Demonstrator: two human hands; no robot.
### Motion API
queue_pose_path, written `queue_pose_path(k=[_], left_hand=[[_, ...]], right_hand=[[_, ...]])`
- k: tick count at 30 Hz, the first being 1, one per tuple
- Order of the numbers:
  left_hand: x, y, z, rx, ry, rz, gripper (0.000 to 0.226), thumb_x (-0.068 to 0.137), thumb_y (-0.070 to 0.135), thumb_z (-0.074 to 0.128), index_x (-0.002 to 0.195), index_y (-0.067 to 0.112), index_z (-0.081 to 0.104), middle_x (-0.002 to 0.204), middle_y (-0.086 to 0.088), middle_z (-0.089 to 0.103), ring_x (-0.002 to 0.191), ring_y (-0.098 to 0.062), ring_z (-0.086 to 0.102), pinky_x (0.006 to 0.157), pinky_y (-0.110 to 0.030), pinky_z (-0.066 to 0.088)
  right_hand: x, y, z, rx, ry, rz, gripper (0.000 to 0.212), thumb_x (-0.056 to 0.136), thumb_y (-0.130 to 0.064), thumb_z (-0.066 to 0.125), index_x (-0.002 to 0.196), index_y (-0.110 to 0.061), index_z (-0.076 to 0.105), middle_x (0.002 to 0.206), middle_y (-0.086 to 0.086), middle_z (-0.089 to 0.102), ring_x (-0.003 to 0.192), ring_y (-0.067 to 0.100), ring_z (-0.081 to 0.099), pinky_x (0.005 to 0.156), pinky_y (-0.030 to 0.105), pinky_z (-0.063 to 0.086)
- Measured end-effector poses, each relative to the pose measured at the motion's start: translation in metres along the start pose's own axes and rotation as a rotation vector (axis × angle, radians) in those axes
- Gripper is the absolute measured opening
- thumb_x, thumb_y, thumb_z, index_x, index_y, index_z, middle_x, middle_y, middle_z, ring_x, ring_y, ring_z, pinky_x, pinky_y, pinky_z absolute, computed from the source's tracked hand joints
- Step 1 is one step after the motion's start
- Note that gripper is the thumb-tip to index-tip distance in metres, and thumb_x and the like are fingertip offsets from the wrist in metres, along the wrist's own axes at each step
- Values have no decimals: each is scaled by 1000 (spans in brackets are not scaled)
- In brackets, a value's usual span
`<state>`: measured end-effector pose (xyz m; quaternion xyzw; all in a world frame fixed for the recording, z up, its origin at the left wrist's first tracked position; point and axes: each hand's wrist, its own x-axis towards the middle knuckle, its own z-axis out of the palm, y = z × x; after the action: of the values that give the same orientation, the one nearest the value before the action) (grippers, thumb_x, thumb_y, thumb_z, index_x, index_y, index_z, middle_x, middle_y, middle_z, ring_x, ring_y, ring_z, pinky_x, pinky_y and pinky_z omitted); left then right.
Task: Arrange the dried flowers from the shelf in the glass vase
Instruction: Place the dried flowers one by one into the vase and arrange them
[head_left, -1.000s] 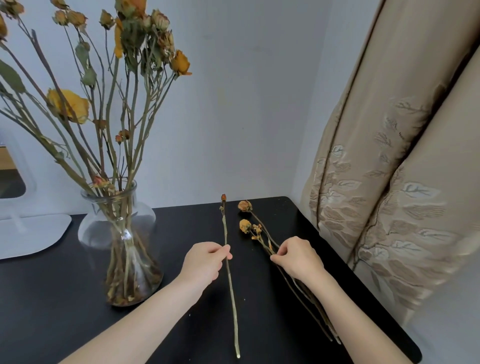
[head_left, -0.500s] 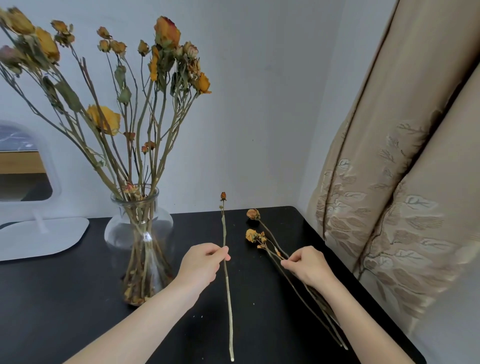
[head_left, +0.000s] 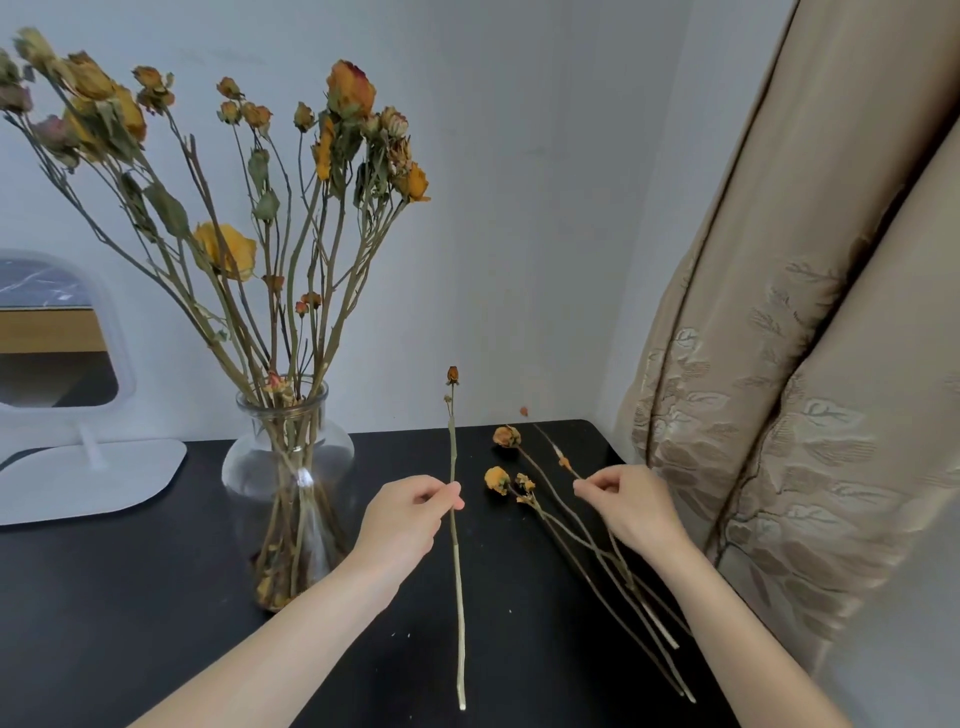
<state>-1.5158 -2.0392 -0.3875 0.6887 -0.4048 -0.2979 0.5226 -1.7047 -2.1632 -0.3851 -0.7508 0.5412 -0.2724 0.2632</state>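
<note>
**Now: one stem in each hand beside the filled vase**

Already the glass vase (head_left: 288, 467) stands on the left part of the black table (head_left: 130, 597), packed with dried flowers (head_left: 291, 171). Their stems cross inside the clear body and fan out above the narrow neck, and bits of dry leaf lie at the bottom. No label or readable writing shows on the vase or anywhere else.

To the right of the vase, the left hand (head_left: 402, 519) pinches a long single stem (head_left: 457, 597) between thumb and fingertips. It is held nearly upright, with a small orange bud at the top, well above the grip. The pale cut end hangs far below the hand, toward the near edge of the table.

Farther right, the right hand (head_left: 631, 506) closes thumb and forefinger on a thin stem (head_left: 563, 461) that slants up and away to the far left of the grip. Just left of that hand, loose flower stems (head_left: 587, 551) lie on the table, yellow heads at the far end, cut ends near.

A white-framed mirror (head_left: 62, 364) stands at the far left, and a beige curtain (head_left: 805, 364) hangs on the right.
</note>
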Motion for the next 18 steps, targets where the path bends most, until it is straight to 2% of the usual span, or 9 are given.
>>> queue_pose_path(k=[4, 8, 11, 14, 18], left_hand=[[-4, 15, -12, 56, 14, 170, 19, 92, 28, 53, 79, 23, 66, 39, 12, 45, 35, -2, 41, 41, -12, 29], [-10, 28, -30, 64, 44, 285, 16, 90, 31, 54, 80, 29, 65, 38, 15, 45, 34, -1, 41, 40, -13, 27], [-15, 30, -41, 77, 65, 313, 17, 91, 32, 53, 82, 26, 67, 38, 17, 47, 36, 1, 42, 42, -13, 26], [-19, 25, -47, 74, 65, 306, 18, 91, 31, 53, 81, 25, 66, 38, 14, 45, 34, 0, 40, 42, -14, 26], [-21, 19, -47, 50, 49, 281, 18, 91, 30, 53, 81, 24, 67, 35, 10, 40, 31, -3, 36, 35, -12, 26]], right_hand=[[-2, -29, -15, 123, 100, -132, 13, 88, -30, 62, 82, -22, 71, 59, -5, 59, 55, 6, 50, 52, 19, 36], [2, -49, -23, 165, 112, -172, 13, 89, -31, 60, 85, -23, 69, 60, -6, 57, 57, 7, 50, 52, 19, 34], [4, -49, -20, 117, 90, -131, 15, 89, -30, 61, 83, -21, 71, 65, -5, 61, 60, 7, 51, 52, 21, 36], [1, -34, -11, 52, 50, -75, 16, 89, -27, 62, 85, -18, 73, 70, -7, 63, 68, 5, 54, 60, 23, 39], [-6, -18, -4, 50, 0, -33, 14, 86, -27, 65, 83, -16, 73, 69, -5, 63, 65, 5, 54, 55, 17, 36]])
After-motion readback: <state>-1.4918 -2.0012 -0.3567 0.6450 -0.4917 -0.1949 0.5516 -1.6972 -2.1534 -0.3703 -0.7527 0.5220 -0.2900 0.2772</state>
